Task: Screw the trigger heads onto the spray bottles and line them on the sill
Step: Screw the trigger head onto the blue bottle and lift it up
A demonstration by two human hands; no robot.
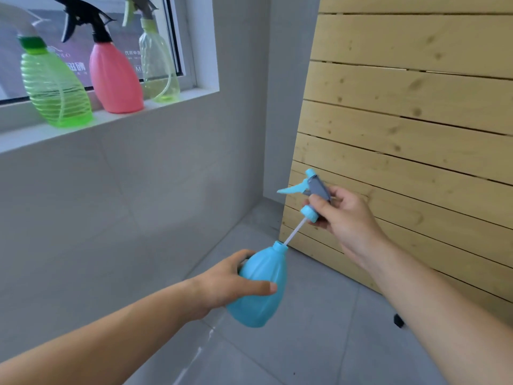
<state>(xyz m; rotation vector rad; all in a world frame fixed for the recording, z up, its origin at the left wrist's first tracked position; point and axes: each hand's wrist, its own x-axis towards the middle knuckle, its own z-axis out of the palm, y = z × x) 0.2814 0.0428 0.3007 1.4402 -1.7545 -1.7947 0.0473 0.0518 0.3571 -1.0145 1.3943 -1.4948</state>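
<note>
My left hand (227, 284) grips a light blue spray bottle (261, 290), tilted with its open neck pointing up and right. My right hand (347, 218) holds a blue and grey trigger head (312, 190) a little above the neck. Its white dip tube (294, 232) reaches down with its tip just inside the neck, and the blue collar is apart from the neck. Three bottles with heads on stand in a row on the white sill (33, 134): a green ribbed one (55, 84), a pink one (115, 76) with a black head, and a pale yellow-green one (158, 65).
A grey tiled wall runs below the sill. A slatted wooden panel (416, 120) leans against the wall on the right. The floor (319, 343) is grey tile. A small black object (399, 320) shows beside my right forearm.
</note>
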